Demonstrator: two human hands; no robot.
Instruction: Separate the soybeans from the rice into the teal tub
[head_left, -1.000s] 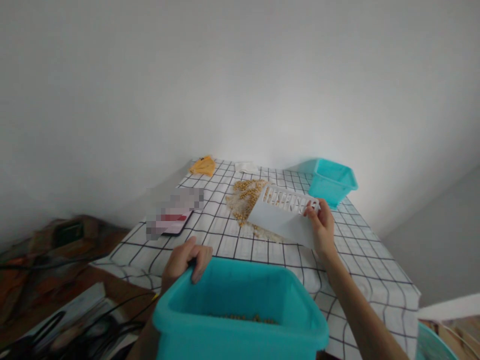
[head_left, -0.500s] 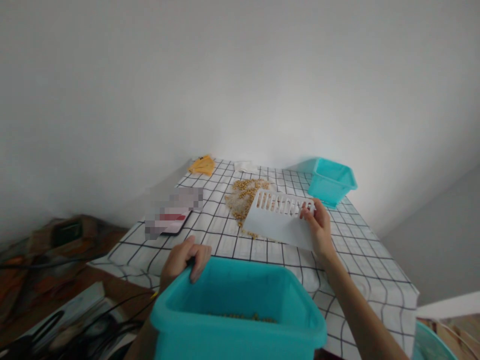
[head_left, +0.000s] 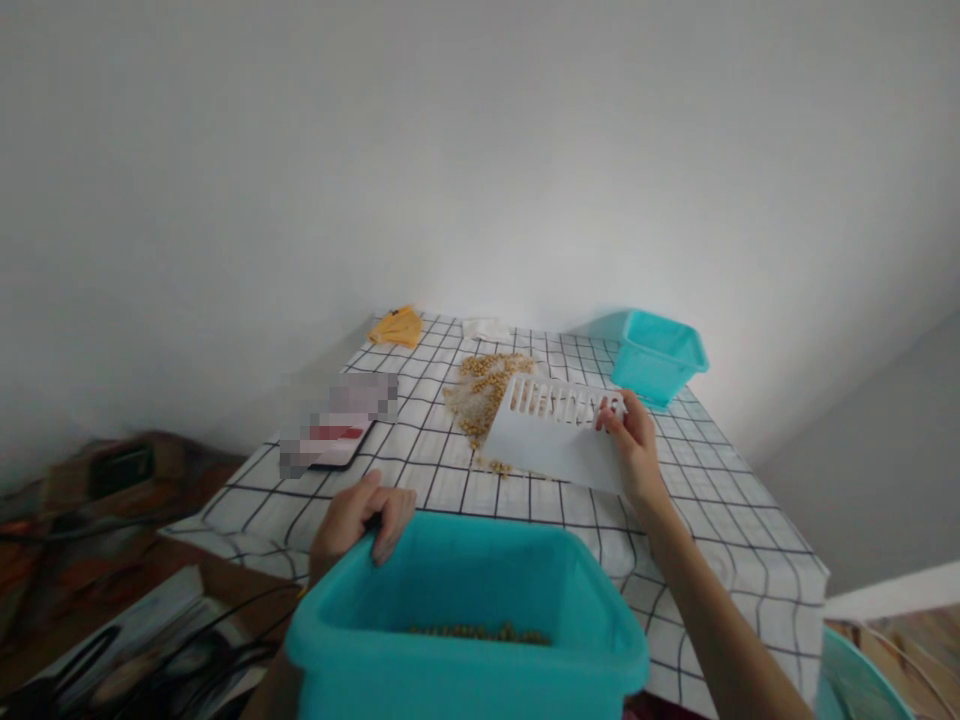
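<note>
Since earlier, the slotted board (head_left: 551,452) has shifted toward the near turquoise tub (head_left: 480,575); the right hand (head_left: 634,448) grips it, while the left hand (head_left: 364,518) clasps the tub's rim (head_left: 465,652).

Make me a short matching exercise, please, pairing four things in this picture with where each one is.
1. Slotted white panel
2. Nearer turquoise tub
3. Farther turquoise tub
4. Crumpled yellow cloth or bag

A. Far left corner of the checked tablecloth
B. Left hand on its rim
C. Held in the right hand
D. Far right part of the tablecloth

Pairs: 1-C, 2-B, 3-D, 4-A
</note>
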